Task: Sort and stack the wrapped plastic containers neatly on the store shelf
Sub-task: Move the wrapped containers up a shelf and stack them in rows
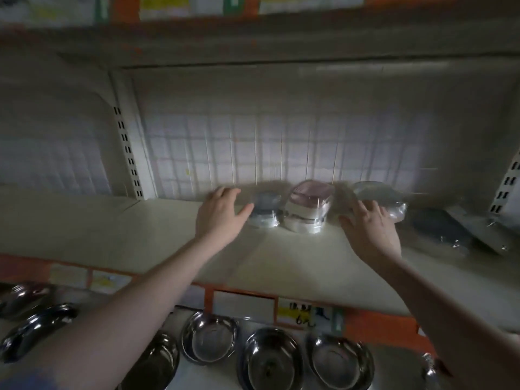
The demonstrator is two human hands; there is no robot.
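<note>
The wrapped tubs sit in a short row at the back of the shelf (281, 257), up against the wire back wall. In the middle is the pink tub (306, 209), which looks like one tub on top of another, or one tall one; the blur makes it hard to say. Just to its left is the grey tub (264, 211), almost touching it. To its right is a clear tub (377, 197), lying tilted and not lined up with the others. Farther right a dark tub (439, 228) lies flat, well apart from the row. So I think you are early or midway in the job: a small group is gathered, but the clear one and the dark one still need to be sorted and stacked, and the row is not neat yet. Your left hand (221, 213) is just beside the grey tub, fingers spread and loose, the thumb near or touching its wrap, holding nothing. Your right hand (371, 229) is over the front of the clear tub, fingers spread apart; it may be touching the wrap, but I cannot tell if it has hold of it. The pink tub lies between your two hands. Below the shelf edge, with its orange strip and price tags (295, 312), shiny metal bowls (270, 358) sit on the lower shelf.
</note>
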